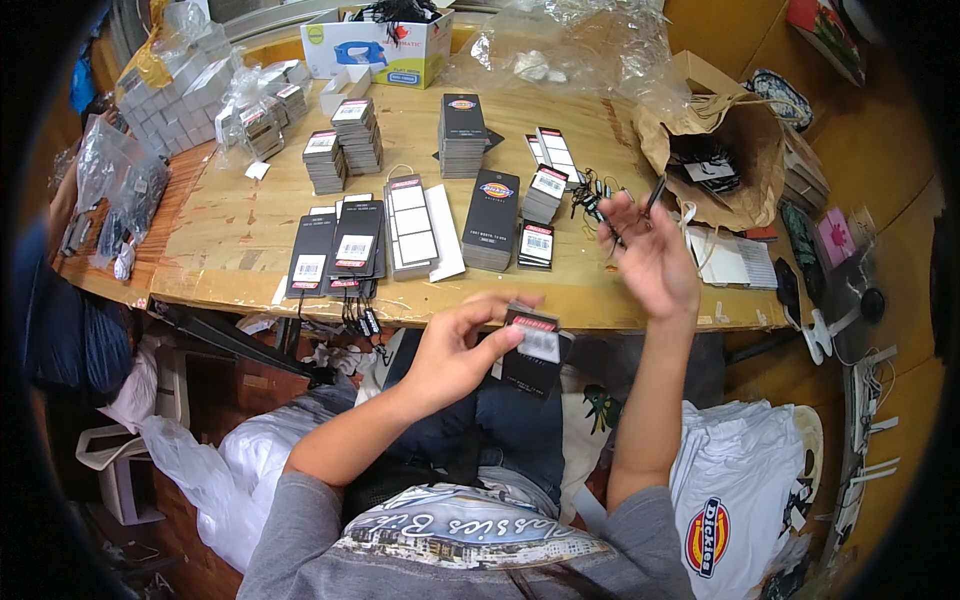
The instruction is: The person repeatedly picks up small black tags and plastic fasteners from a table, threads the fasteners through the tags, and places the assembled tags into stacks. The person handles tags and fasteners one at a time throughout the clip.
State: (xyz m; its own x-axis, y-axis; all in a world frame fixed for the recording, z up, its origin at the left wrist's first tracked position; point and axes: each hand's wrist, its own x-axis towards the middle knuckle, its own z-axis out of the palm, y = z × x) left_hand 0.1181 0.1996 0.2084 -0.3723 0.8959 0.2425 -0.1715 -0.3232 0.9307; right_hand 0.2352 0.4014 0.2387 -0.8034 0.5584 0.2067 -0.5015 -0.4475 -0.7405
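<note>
My left hand [458, 350] pinches black hang tags [534, 372] just off the table's front edge. A smaller tag with a red band and a white label lies over the larger black one, under my thumb. My right hand [655, 265] is raised palm up over the table's right part, fingers curled. A thin black tag string [656, 190] shows between its fingertips. Beside that hand lies a bunch of black strings [592, 195]. Stacks of black tags [490, 220] and small labelled tags [536, 243] stand in front of my hands.
At the right stands an open brown paper bag [740, 200] holding dark tags. Labelled black tags [338, 245] with strings overhang the front edge. A white and green box [375, 52] and clear plastic bags [570, 50] line the back. White garments [740, 490] lie below, right.
</note>
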